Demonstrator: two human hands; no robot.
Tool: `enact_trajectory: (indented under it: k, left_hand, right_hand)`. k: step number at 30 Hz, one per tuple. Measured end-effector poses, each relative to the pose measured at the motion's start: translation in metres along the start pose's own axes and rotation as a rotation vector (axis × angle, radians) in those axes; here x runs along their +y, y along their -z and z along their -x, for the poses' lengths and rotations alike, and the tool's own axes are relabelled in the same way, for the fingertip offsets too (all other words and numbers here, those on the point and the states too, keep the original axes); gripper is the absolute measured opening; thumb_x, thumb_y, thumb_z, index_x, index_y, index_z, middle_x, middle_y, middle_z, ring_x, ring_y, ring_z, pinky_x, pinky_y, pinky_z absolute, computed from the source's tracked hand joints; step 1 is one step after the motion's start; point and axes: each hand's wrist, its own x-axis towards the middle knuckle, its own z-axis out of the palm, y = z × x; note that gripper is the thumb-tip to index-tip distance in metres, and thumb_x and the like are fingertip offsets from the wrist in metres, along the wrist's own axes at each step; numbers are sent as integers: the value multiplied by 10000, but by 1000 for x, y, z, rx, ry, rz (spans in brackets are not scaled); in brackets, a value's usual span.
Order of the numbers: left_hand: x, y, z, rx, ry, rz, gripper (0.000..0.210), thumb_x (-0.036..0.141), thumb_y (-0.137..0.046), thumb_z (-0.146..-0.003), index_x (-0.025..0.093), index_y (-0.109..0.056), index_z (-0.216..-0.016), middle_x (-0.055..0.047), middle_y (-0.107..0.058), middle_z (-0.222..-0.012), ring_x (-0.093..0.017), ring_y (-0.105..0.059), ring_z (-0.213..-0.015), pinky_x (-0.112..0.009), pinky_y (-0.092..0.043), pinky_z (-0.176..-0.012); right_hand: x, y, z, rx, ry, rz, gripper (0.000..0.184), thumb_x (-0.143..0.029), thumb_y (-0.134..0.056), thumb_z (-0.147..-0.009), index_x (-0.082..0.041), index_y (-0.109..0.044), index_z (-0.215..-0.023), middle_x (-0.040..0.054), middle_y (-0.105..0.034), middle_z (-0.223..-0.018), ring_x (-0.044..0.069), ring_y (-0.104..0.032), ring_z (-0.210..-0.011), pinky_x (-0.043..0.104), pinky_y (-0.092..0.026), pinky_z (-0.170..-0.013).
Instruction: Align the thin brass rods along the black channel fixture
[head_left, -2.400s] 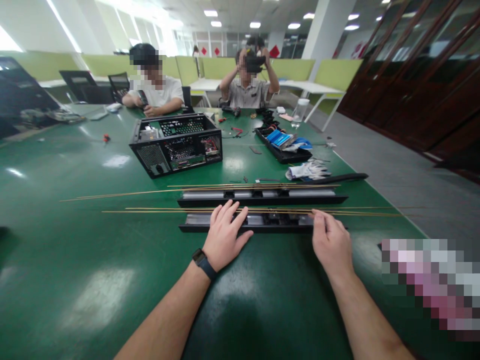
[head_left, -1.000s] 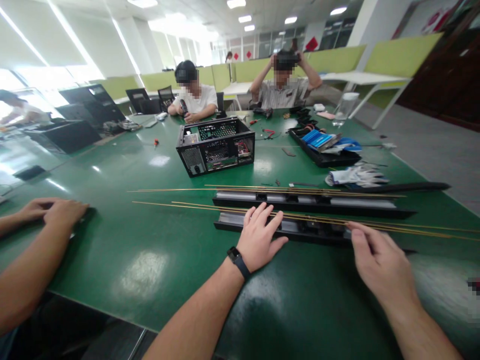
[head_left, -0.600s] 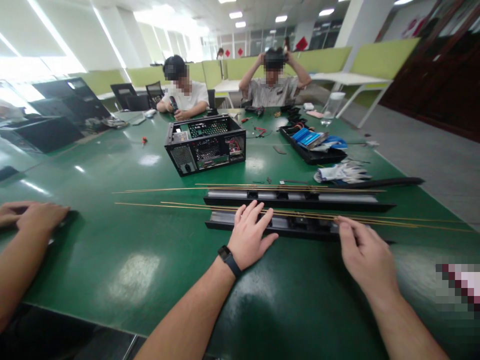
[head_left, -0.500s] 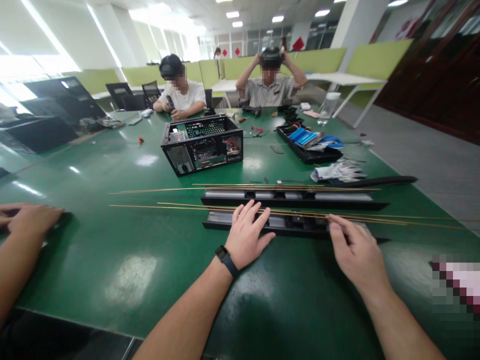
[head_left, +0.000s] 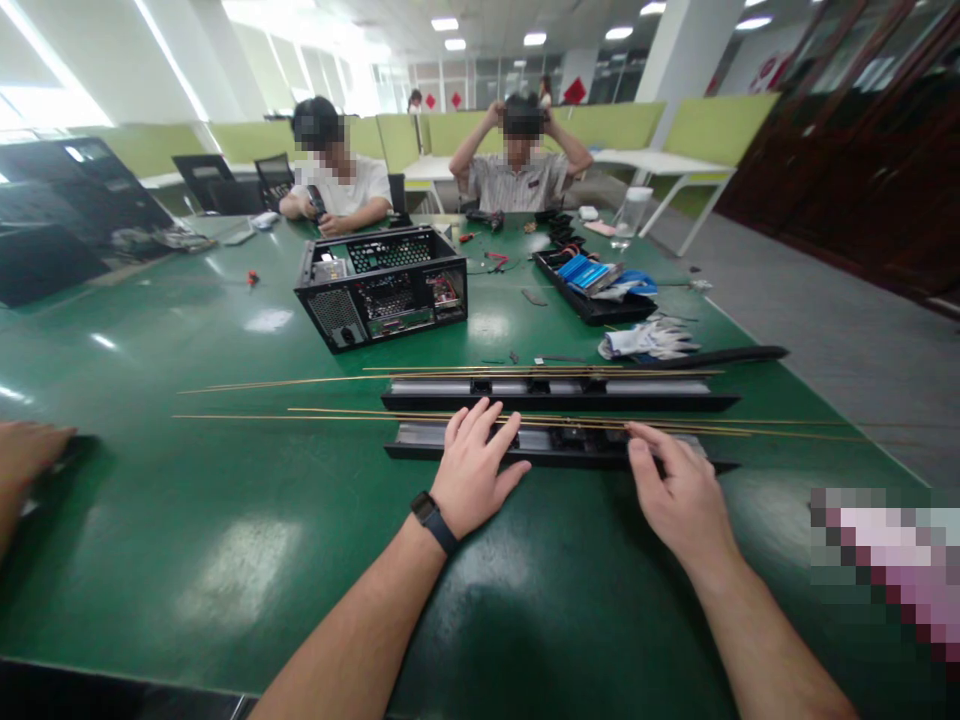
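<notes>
My left hand lies over the nearer black channel, fingers spread across its upper edge and the thin brass-coloured rods running along it. At the right part of the same channel, my right hand is bent, with thumb and index fingertip close together at the rods; exactly how many are between them is hidden. A second black channel with a grey inner strip and dark blocks lies parallel just behind, and more thin rods rest along it. A dark watch sits on my left wrist.
Beyond the channels stands an open computer case. A black tray with blue items, white gloves and a long black strip are at right. Two people sit across the green table; another person's hand is at left.
The view has shifted, so everything appears somewhat farther left. My hands keep nearly the same position on the nearer channel and rods.
</notes>
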Motion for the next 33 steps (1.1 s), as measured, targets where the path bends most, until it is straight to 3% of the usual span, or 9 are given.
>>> enact_trajectory:
  k: [7,13,20,26,33]
  left_hand:
    - [-1,1,0,10,-19,-9,576,405,-725,-1020,208,-605,-1548,-183,-589,-1622,-371,-462,-1594,-621,-333,-1328]
    - [-1,1,1,16,-13,-11,572,398,-718,-1023,230,-599,-1557,-171,-582,-1630,-363,-456,-1600,-612,-319,-1337]
    - [-3,0,1,25,-31,-32,569,392,-708,-1029,209,-601,-1557,-187,-585,-1627,-377,-460,-1596,-623,-331,-1323]
    - [-4,0,1,16,-39,-53,570,409,-694,-1038,197,-605,-1560,-192,-587,-1625,-389,-461,-1595,-619,-333,-1320]
    - [-6,-1,2,25,-47,-46,557,418,-681,-1042,217,-617,-1557,-191,-590,-1623,-392,-467,-1591,-621,-334,-1320]
  right_hand:
    - [1,5,-2,58,-100,4,483,-570,-451,-1074,-233,-771,-1207,134,-817,-1185,317,-744,-1154,523,-540,-1076]
    - [-4,0,1,11,-1,-25,467,-565,-483,-1068,-239,-775,-1228,116,-816,-1202,303,-745,-1146,524,-531,-1088]
    - [-2,3,-1,47,-98,-30,453,-551,-467,-1083,-236,-772,-1197,121,-816,-1197,305,-739,-1168,511,-530,-1078]
    - [-5,-2,3,21,-20,-73,442,-558,-498,-1074,-239,-767,-1221,112,-815,-1215,294,-735,-1158,513,-510,-1090]
    - [-6,-1,2,59,-33,-87,428,-548,-493,-1081,-239,-759,-1212,107,-816,-1209,291,-727,-1180,514,-497,-1103]
